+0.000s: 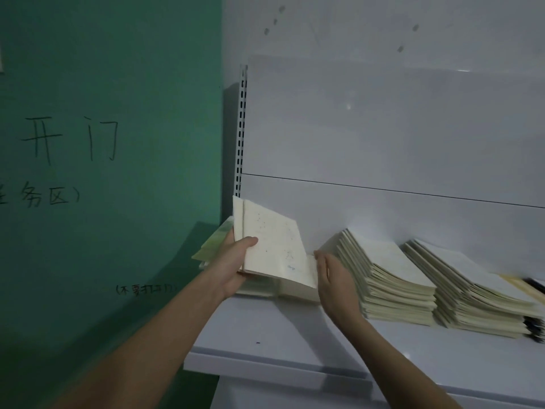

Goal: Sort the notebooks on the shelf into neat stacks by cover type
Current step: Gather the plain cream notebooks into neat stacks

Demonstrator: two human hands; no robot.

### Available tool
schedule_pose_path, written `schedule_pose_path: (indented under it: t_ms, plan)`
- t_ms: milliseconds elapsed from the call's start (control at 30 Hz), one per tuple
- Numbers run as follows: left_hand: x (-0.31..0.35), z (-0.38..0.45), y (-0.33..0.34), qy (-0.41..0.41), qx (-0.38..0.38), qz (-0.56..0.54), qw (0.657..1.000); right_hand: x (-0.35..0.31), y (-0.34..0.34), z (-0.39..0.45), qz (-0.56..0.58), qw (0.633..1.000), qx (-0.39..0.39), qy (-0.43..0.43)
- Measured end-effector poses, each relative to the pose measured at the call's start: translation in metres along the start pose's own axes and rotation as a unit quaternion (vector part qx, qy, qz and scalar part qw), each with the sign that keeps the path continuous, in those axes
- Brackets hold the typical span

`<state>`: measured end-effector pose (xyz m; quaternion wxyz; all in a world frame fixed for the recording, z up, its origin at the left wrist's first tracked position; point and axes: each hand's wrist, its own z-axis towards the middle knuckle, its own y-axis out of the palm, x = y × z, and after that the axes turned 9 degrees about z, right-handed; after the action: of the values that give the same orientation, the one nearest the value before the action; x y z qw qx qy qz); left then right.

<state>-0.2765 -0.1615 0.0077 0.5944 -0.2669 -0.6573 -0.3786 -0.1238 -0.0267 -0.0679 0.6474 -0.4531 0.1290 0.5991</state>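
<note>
At nine o'clock on the white metal shelf [265, 335], my left hand [233, 261] held a thin cream paper-covered notebook [271, 243] tilted up, thumb curled over its cover, fingers beneath near the spine edge. It looked light and floppy, so I judged the spine side the firmest place for a grip. My right hand [333, 281] was open, fingers straight, touching its right edge. Toward three o'clock lay two slumped stacks of cream notebooks [392, 278].

Two tall slumped stacks of cream paper notebooks — one [386, 278] just beside the right hand [336, 284], one [472, 293] beyond — and one tilted cream batch [271, 246] in the left hand [233, 267].
</note>
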Motion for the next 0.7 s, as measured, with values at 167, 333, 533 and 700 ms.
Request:
schedule_pose_path:
  t_ms: [167, 333, 533, 700]
  plan:
    - [0.005, 0.002, -0.014, 0.013, 0.015, -0.008, 1.0, 0.035, 0.015, -0.002, -0.211, 0.956, -0.204, 0.025]
    - [0.001, 0.003, -0.03, 0.007, 0.009, -0.004, 1.0, 0.032, 0.01, -0.007, -0.258, 0.936, -0.239, 0.004]
    - [-0.001, 0.002, -0.043, 0.008, -0.008, 0.016, 1.0, 0.028, -0.003, -0.009, -0.101, 0.975, -0.182, 0.072]
    - [0.002, 0.001, -0.043, 0.003, -0.033, 0.016, 0.999, -0.004, -0.011, -0.001, 0.108, 0.983, 0.073, 0.129]
